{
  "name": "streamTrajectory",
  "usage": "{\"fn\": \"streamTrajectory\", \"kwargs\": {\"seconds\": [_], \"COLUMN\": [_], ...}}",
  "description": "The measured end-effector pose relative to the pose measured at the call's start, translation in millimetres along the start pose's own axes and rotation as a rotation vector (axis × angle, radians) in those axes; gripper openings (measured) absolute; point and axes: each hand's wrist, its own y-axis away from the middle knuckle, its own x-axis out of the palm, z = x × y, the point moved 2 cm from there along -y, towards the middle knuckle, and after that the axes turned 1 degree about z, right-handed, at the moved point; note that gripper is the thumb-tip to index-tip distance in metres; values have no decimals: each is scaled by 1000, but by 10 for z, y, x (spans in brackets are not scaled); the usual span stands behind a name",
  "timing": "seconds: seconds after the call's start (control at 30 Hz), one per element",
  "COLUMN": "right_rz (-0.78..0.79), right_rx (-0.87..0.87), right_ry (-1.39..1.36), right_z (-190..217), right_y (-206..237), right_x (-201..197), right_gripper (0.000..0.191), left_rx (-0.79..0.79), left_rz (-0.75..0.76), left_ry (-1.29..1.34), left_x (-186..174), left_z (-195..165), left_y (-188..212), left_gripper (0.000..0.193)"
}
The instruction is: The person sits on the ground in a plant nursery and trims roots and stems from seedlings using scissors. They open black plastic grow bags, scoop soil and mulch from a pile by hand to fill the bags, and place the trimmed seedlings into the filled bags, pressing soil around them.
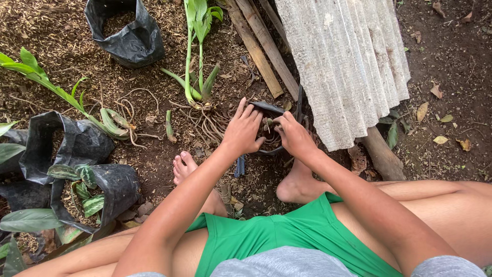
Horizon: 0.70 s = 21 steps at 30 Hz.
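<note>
A small black plastic grow bag (268,109) stands on the ground between my bare feet, with plant roots and stubs showing inside it. My left hand (243,128) cups the bag's left side, fingers spread over its rim. My right hand (293,134) is at the bag's right edge, with fingertips pinching the rim or the plant inside. Pale roots (207,124) trail out on the ground to the left of the bag.
An uprooted green plant (197,36) lies above the hands. Black bags stand at the top (128,38) and at the left (77,143), one with leafy plants (110,190). A corrugated grey sheet (348,61) and bamboo poles (259,48) lie to the right.
</note>
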Motion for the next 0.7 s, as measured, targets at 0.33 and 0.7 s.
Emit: {"fn": "streamTrajectory", "kwargs": {"seconds": [0.33,0.7], "right_rz": [146,63], "right_rx": [-63,414], "right_ry": [91,176], "right_z": [-23,58], "right_y": [-4,90], "right_x": [-157,-428], "right_gripper": [50,54], "left_rx": [-103,-204], "left_rz": [-283,-478], "left_ry": [562,451], "left_x": [298,164], "left_z": [-143,-314], "left_y": [50,122], "left_gripper": [40,30]}}
